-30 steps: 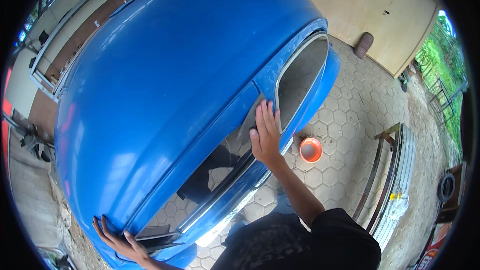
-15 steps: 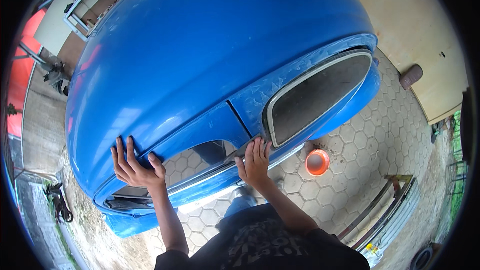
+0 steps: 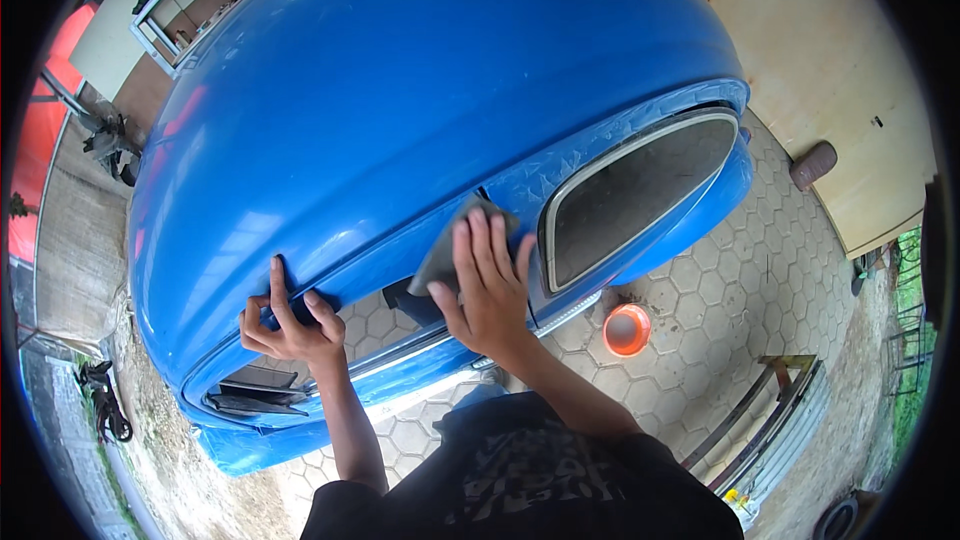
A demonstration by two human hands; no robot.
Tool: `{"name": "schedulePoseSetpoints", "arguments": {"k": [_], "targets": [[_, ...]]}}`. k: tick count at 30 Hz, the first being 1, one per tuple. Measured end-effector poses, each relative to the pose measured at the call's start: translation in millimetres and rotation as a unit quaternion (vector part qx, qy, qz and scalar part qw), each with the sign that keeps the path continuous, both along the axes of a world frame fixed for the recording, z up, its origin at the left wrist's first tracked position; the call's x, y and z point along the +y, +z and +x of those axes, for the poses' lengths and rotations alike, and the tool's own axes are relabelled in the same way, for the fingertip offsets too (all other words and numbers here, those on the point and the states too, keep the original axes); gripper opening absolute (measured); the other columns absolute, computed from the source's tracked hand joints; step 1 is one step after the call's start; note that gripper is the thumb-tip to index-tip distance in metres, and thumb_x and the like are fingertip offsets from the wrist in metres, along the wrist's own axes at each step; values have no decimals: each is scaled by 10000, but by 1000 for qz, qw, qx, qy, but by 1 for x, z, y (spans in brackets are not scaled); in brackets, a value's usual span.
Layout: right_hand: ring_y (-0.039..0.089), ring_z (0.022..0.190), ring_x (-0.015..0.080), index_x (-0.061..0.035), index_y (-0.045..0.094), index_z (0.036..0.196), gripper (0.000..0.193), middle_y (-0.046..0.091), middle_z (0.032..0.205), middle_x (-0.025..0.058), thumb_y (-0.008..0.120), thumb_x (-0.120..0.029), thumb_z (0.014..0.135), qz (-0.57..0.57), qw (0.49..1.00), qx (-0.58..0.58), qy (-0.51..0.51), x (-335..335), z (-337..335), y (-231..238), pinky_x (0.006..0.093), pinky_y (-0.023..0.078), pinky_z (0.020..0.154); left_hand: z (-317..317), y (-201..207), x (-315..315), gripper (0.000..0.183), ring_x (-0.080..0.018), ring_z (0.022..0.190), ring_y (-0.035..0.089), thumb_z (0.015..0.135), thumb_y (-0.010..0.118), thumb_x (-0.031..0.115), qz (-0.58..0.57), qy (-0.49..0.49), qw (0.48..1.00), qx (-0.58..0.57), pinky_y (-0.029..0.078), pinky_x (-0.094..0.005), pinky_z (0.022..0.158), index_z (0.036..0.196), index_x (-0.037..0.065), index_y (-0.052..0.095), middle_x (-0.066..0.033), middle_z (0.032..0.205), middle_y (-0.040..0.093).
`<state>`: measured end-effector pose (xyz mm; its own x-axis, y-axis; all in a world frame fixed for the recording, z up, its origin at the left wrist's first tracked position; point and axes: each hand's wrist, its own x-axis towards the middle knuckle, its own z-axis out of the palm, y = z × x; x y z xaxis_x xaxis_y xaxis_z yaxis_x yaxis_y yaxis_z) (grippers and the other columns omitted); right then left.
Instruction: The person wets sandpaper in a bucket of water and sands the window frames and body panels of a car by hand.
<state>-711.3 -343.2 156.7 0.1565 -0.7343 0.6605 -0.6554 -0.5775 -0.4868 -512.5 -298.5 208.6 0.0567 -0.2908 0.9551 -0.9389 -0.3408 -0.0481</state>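
A blue car (image 3: 400,90) stands before me, seen from above along its side. My right hand (image 3: 490,285) presses a grey piece of sandpaper (image 3: 437,265) against the blue pillar between the front and rear side windows, fingers stretched out over it. The sheet's far end sticks out past my fingertips. On the upper door frame (image 3: 385,240), my left hand (image 3: 300,325) rests with its index finger and thumb extended and the other fingers bent. Whitish scuffs mark the paint above the rear side window (image 3: 640,195).
An orange bucket (image 3: 627,330) of cloudy liquid stands on the hexagonal paving (image 3: 690,300) to my right. Beyond it lie long metal strips (image 3: 770,420). A pale board (image 3: 820,70) is at the far right, with a brown object (image 3: 813,165) by its edge.
My right hand has moved up and slightly left from the window's lower edge onto the pillar, bringing the sandpaper into clear view. My left hand has shifted right, its outer fingers now bent.
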Motion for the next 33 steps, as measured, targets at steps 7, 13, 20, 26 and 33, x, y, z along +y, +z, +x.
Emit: {"name": "schedulePoseSetpoints", "arguments": {"k": [7, 13, 20, 26, 33], "targets": [[362, 1307, 341, -13, 480, 1308, 554, 434, 1382, 161, 471, -389, 901, -62, 995, 78, -16, 5, -16, -65, 579, 94, 1081, 8, -5, 0, 419, -245, 818, 398, 881, 442, 390, -23, -22, 999, -7, 339, -381, 814, 1067, 116, 699, -79, 827, 497], [362, 1306, 339, -16, 501, 1290, 510, 465, 1357, 153, 478, -345, 900, -34, 998, -51, -4, -1, 23, 22, 571, 53, 1089, 10, -12, -3, 279, -279, 879, 483, 812, 595, 355, -69, -85, 994, 11, 338, -409, 809, 900, 94, 546, -96, 891, 560], [321, 1317, 408, 38, 478, 1285, 589, 439, 1361, 214, 526, -378, 870, -11, 999, 39, -10, 17, -16, -62, 580, 78, 1083, 12, -14, 3, 260, -276, 879, 487, 821, 589, 358, -62, -71, 995, 15, 351, -422, 812, 885, 108, 555, -94, 887, 566], [384, 1266, 449, 76, 428, 1301, 651, 428, 1334, 290, 682, -246, 796, -114, 986, -117, -31, -11, 16, -21, 535, 232, 1060, 15, -19, 1, 248, -274, 870, 489, 826, 583, 355, -70, -87, 993, 22, 353, -420, 816, 888, 116, 567, -82, 884, 569], [316, 1269, 519, 130, 328, 1330, 682, 356, 1360, 328, 610, -232, 824, -86, 996, 27, -27, 13, -28, -146, 568, 204, 1063, 9, -18, 4, 243, -255, 934, 438, 809, 575, 365, -54, -111, 991, 50, 321, -408, 856, 914, 146, 584, -53, 889, 545]]}}
